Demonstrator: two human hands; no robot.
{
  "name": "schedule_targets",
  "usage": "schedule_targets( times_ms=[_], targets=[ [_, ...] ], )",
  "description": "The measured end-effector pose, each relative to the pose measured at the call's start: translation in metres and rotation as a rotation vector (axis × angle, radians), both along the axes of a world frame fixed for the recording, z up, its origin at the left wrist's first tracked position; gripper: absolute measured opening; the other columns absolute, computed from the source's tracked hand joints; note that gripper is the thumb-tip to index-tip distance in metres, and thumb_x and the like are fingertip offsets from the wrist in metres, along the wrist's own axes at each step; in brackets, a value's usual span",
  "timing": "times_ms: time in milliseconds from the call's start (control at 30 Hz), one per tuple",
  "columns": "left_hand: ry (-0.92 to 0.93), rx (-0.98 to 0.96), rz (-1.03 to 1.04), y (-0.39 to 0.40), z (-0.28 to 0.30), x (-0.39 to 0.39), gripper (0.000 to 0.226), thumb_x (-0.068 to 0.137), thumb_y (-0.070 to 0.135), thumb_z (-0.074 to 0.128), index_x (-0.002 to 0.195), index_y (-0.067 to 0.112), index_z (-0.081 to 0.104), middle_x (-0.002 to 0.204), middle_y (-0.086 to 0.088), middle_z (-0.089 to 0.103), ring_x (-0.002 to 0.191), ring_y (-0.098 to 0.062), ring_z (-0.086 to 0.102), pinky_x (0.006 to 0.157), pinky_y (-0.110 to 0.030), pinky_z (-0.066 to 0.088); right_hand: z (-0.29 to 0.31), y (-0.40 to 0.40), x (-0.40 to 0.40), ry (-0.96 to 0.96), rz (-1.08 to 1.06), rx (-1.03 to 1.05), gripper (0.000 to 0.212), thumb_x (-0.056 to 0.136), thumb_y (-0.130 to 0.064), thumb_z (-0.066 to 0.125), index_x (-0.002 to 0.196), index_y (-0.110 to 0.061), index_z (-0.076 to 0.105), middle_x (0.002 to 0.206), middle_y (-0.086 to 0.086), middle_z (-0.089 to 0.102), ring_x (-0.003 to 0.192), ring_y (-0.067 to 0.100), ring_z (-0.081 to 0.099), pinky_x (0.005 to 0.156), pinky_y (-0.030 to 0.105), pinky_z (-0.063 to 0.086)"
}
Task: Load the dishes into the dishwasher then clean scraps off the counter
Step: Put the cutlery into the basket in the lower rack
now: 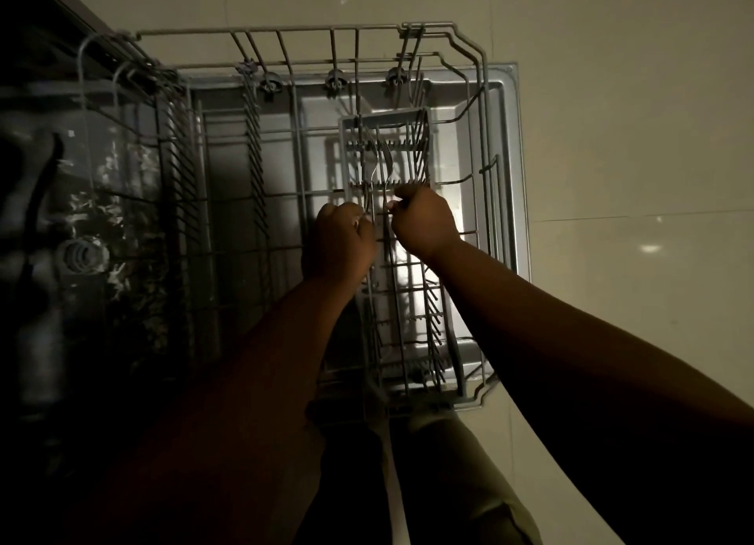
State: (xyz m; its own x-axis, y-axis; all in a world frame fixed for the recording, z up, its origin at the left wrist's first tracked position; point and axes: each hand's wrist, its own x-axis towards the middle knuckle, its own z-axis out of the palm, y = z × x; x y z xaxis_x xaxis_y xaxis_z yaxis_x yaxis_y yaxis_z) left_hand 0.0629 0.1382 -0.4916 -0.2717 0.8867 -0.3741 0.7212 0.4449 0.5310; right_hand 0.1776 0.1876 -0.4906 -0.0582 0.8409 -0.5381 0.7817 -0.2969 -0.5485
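forks sit in the cutlery basket (385,165) of a pulled-out dishwasher rack (285,201), seen from straight above in dim light. the left hand (342,238) has its fingers curled round the handle of one fork (373,169), whose tines point away from the person and lie over the basket's slotted dividers. the right hand (424,222) is just beside it, fingers curled and pinching the handle of a second fork (388,165) that lies alongside the first, the two forks close and roughly parallel. both hands meet over the near end of the upper basket section, knuckles almost touching. the grey plastic basket runs lengthwise down the right part of the wire rack, and its nearer section (412,324) shows rows of tines and bright light coming through from below. the rack rests over the open dishwasher door (508,144), whose pale metal inner panel shows round the rack's right and far edges. left of the rack, rows of plate tines (255,136) stand upright, and further left the dark tub (81,218) of the dishwasher shows a round fitting (83,254) on its floor. pale floor tiles (632,95) surround the door. the person's trousers (457,483) show at the bottom edge, between the forearms.
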Motion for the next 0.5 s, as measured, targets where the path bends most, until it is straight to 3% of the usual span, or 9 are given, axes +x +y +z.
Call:
schedule_targets(
  times_ms=[67, 167, 333, 500],
  targets=[
    [0.011, -0.003, -0.027, -0.018, 0.011, -0.004, 0.027, 0.093, 0.026, 0.051, 0.112, 0.015, 0.067, 0.114, -0.010, 0.060, 0.098, -0.029, 0.059, 0.082, -0.037, 0.050, 0.013, -0.020, -0.003, -0.020, 0.031, 0.000, 0.037, 0.094, -0.018, 0.051, 0.130, -0.009, 0.054, 0.127, 0.014, 0.060, 0.118, 0.029, 0.055, 0.092, 0.031, 0.043],
    [0.075, -0.042, -0.130, -0.055, 0.030, -0.010, 0.033, 0.092, 0.033, 0.053, 0.119, 0.015, 0.063, 0.120, -0.010, 0.059, 0.105, -0.031, 0.058, 0.088, -0.042, 0.050, 0.031, -0.062, -0.010, -0.115, 0.213, 0.029, 0.053, 0.090, -0.029, 0.052, 0.138, -0.010, 0.042, 0.133, 0.016, 0.053, 0.123, 0.034, 0.048, 0.099, 0.040, 0.041],
    [0.247, -0.159, -0.359, -0.131, 0.065, -0.032, 0.056, 0.093, 0.042, 0.048, 0.139, 0.010, 0.043, 0.144, -0.012, 0.043, 0.135, -0.034, 0.033, 0.112, -0.044, 0.028, 0.071, -0.137, -0.016, -0.275, 0.540, -0.093, 0.067, 0.094, -0.039, 0.042, 0.150, -0.011, 0.017, 0.156, 0.013, 0.020, 0.145, 0.034, 0.012, 0.116, 0.046, 0.015],
    [0.346, -0.164, -0.340, -0.189, 0.116, -0.036, 0.077, 0.090, 0.058, 0.029, 0.149, 0.009, 0.024, 0.156, -0.015, 0.021, 0.145, -0.032, 0.013, 0.117, -0.044, 0.004, 0.120, -0.192, -0.014, -0.324, 0.589, -0.072, 0.070, 0.098, -0.044, 0.033, 0.153, -0.012, 0.004, 0.160, 0.012, 0.003, 0.147, 0.033, -0.002, 0.117, 0.048, 0.004]
  ],
)
